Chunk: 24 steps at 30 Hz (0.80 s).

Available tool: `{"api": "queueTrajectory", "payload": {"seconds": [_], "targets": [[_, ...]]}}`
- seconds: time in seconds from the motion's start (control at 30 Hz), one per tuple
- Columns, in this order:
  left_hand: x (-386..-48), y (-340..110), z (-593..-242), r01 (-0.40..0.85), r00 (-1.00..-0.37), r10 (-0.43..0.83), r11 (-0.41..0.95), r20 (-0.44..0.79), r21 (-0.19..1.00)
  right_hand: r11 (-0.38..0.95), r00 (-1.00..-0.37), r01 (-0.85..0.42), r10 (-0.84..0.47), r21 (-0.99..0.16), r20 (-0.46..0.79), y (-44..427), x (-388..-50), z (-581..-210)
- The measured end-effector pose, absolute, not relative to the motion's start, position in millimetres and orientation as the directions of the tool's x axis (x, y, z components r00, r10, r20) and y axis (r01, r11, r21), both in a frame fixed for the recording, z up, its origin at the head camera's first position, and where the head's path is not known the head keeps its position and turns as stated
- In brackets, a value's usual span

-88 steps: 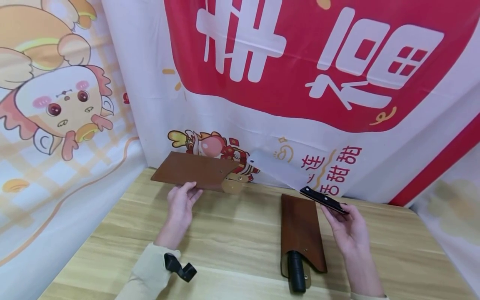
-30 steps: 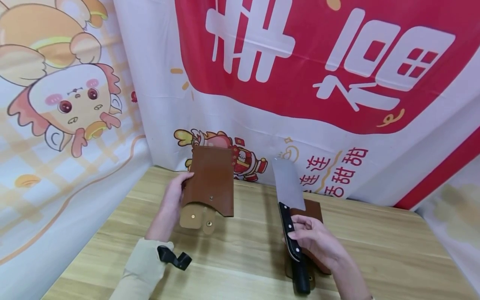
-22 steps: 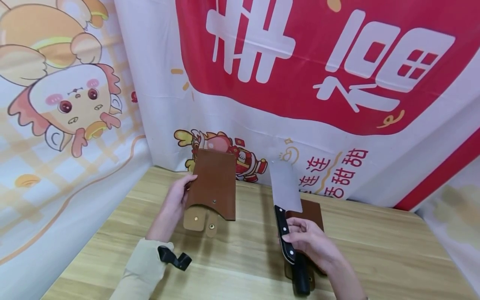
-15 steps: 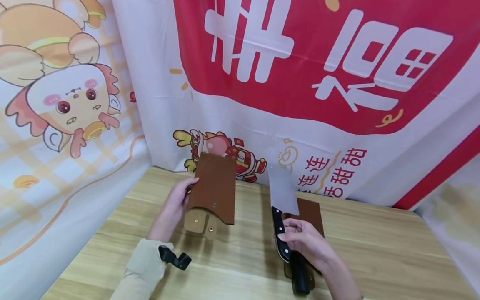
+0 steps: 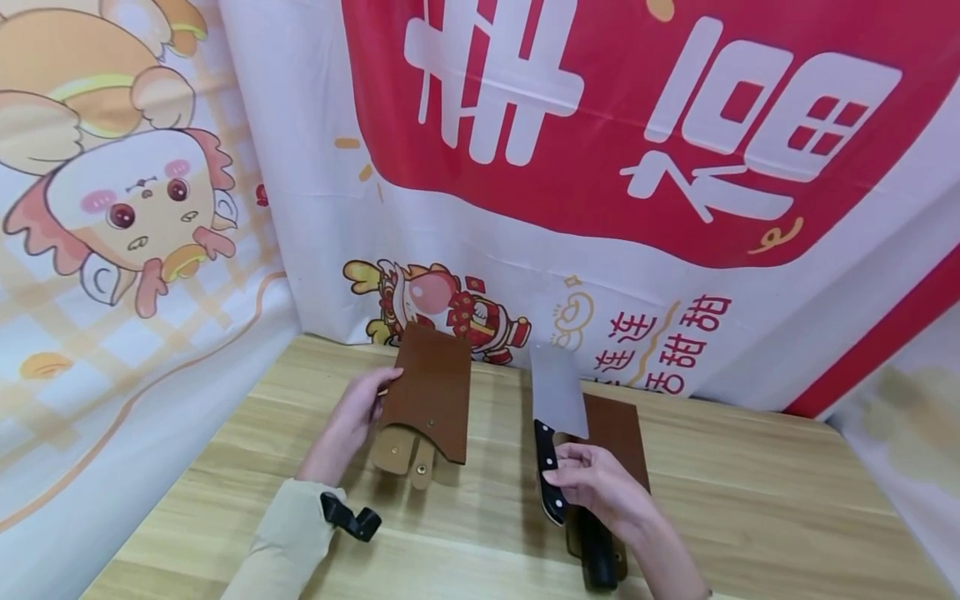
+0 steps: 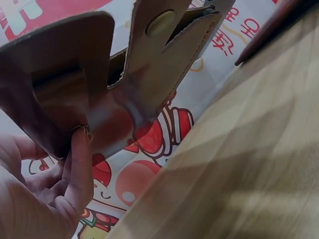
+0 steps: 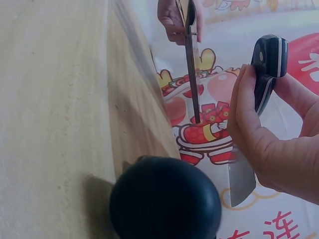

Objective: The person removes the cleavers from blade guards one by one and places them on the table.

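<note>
My left hand (image 5: 360,417) grips the left edge of a brown leather knife sheath (image 5: 429,387), its mouth and tan snap flap toward me. In the left wrist view the sheath (image 6: 109,114) hangs above the table, pinched by thumb and fingers. Black riveted handle in its grip, my right hand (image 5: 596,483) holds a cleaver (image 5: 558,392) with the blade pointing away from me. Below that hand lies a second brown sheath (image 5: 618,429) with a black-handled tool (image 5: 597,554) in it; its blade is hidden. The cleaver and the left sheath are apart.
A light wood-grain table (image 5: 765,500) bears the second sheath. Behind it hangs a printed white and red cloth (image 5: 480,217), with another patterned cloth (image 5: 135,250) at the left. A black clip (image 5: 351,517) is on the left sleeve.
The left sheath has turned from sideways so its mouth faces me, then sunk lower. The cleaver has swung from slanting left to pointing away, shifting left and down over the second sheath.
</note>
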<state>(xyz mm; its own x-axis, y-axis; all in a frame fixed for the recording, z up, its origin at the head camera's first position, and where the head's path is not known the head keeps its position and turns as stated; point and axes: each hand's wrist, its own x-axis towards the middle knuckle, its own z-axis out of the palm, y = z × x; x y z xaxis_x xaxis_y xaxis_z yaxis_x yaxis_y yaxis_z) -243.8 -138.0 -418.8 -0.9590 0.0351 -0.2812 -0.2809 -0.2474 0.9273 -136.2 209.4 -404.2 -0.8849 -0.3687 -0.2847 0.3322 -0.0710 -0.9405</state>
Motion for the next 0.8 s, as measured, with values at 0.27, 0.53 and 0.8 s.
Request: {"api": "queueTrajectory", "payload": {"seconds": [0.27, 0.53, 0.8], "targets": [[-248, -138, -430, -0.299, -0.954, 0.060, -0.177, -0.293, 0.938, -0.073, -0.877, 0.357, -0.369, -0.931, -0.308, 202, -136, -409], [-250, -136, -437, -0.300, -0.953, 0.076, -0.156, -0.292, 0.941, -0.063, -0.875, 0.351, -0.377, -0.934, -0.303, 193, -135, -414], [-248, -133, -439, -0.310, -0.950, 0.080, -0.144, -0.302, 0.940, -0.060, -0.853, 0.380, -0.410, -0.923, -0.324, 182, -132, -424]]}}
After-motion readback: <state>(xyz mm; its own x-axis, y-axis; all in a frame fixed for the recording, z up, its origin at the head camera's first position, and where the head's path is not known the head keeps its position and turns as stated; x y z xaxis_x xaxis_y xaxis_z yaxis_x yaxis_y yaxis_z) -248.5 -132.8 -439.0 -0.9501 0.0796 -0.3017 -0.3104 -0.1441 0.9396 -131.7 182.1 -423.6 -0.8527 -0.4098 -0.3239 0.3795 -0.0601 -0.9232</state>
